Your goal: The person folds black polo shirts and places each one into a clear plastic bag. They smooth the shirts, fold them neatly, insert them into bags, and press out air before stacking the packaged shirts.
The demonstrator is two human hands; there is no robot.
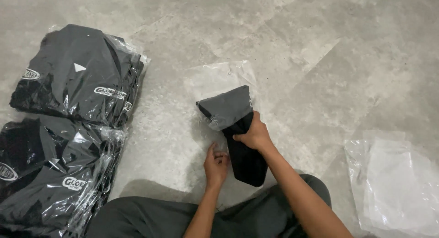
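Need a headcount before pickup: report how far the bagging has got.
Done: two stacks of bagged dark garments lie on the floor. In hand: the right hand pushes a folded dark garment into a clear bag, which the left hand holds. Left: a pile of empty bags.

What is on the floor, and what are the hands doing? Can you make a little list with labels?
Place: grey stone-look floor
Right hand: grips a folded dark garment, partly inside a clear plastic bag
Left hand: touches the bag's open edge
Left side: two piles of bagged dark garments
Right side: pile of empty clear bags
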